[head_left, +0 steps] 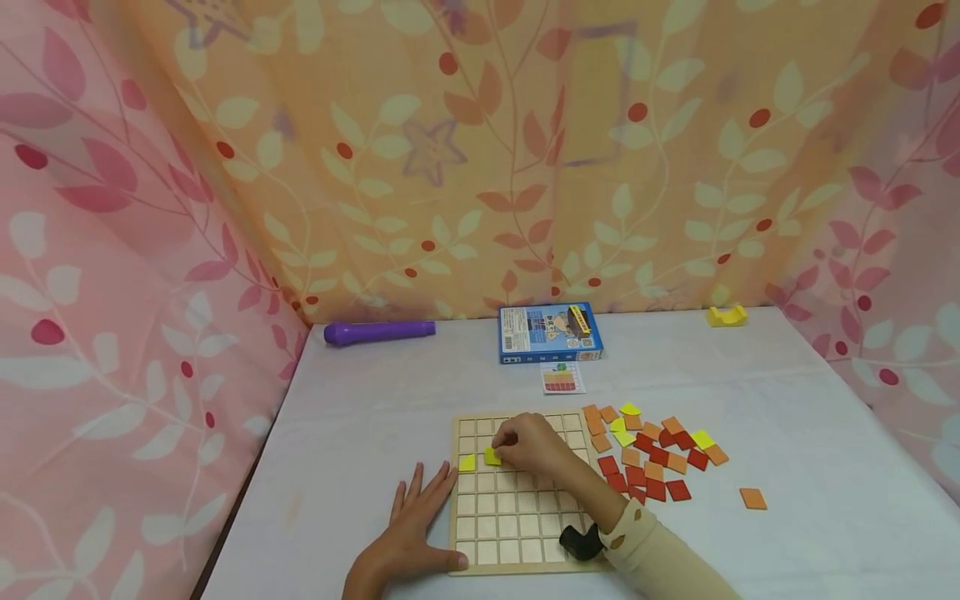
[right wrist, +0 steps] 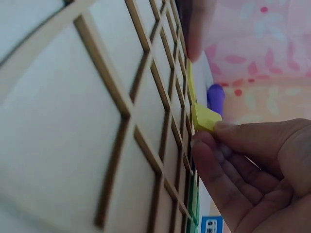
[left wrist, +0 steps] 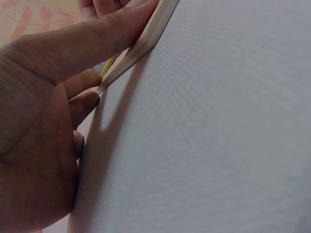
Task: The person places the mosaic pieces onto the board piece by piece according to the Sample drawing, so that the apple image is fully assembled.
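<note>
A wooden grid board (head_left: 517, 533) lies on the white table (head_left: 360, 417). One yellow tile (head_left: 467, 462) sits in a cell at the board's left edge. My right hand (head_left: 528, 446) pinches a second yellow tile (head_left: 492, 456) (right wrist: 206, 118) over the cell beside it, tilted against the grid (right wrist: 121, 111). My left hand (head_left: 412, 533) lies flat on the table with straight fingers against the board's left edge (left wrist: 141, 43). A pile of red, orange and yellow tiles (head_left: 648, 454) lies right of the board.
A blue box (head_left: 550, 332) and a small pattern card (head_left: 562, 377) lie behind the board. A purple pen-like cylinder (head_left: 378, 332) is at the back left, a yellow clip (head_left: 726, 316) at the back right. One orange tile (head_left: 752, 498) lies apart. Patterned cloth walls the table.
</note>
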`<state>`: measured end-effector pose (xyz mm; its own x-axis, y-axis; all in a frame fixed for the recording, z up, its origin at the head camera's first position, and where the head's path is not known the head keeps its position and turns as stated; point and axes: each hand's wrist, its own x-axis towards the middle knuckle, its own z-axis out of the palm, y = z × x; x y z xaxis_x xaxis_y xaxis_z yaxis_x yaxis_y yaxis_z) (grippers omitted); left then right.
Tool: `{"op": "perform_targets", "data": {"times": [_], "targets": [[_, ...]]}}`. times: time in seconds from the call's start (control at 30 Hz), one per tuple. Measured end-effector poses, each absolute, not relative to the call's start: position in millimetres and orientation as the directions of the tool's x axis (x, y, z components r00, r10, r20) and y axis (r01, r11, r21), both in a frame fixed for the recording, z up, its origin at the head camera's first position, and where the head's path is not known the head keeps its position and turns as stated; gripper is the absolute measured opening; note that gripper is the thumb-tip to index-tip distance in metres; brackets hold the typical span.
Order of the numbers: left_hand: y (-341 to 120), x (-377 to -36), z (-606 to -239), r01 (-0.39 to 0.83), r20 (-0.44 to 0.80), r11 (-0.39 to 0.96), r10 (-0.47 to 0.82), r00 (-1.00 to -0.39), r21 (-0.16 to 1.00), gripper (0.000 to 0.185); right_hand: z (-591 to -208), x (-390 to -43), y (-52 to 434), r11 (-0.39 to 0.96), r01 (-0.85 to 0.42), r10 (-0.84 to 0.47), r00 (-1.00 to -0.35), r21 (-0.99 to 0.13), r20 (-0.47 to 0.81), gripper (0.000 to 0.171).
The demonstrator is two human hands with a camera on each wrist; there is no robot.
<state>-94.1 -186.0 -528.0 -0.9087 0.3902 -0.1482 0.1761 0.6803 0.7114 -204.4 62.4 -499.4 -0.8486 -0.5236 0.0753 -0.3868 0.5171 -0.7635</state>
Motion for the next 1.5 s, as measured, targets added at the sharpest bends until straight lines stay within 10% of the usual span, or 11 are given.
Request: {"op": "perform_targets", "data": {"times": [0.77, 1.13, 1.5], "targets": [[-188, -95, -526, 0.164, -0.156, 0.682, 0.382, -0.911, 0.713, 0.117, -495, -186, 45, 0.608, -0.641, -0.642, -0.744, -0.468, 0.184, 0.017], [-183, -93, -527, 0.103, -0.198, 0.702, 0.333, -0.922, 0.705, 0.119, -484, -191, 152, 0.829, -0.274, -0.284, -0.957, -0.488, 0.054, 0.004], [-185, -93, -528, 0.133, -0.173, 0.692, 0.354, -0.919, 0.71, 0.119, -485, -191, 215, 0.886, -0.05, -0.118, -0.986, -0.461, -0.12, 0.015]]}}
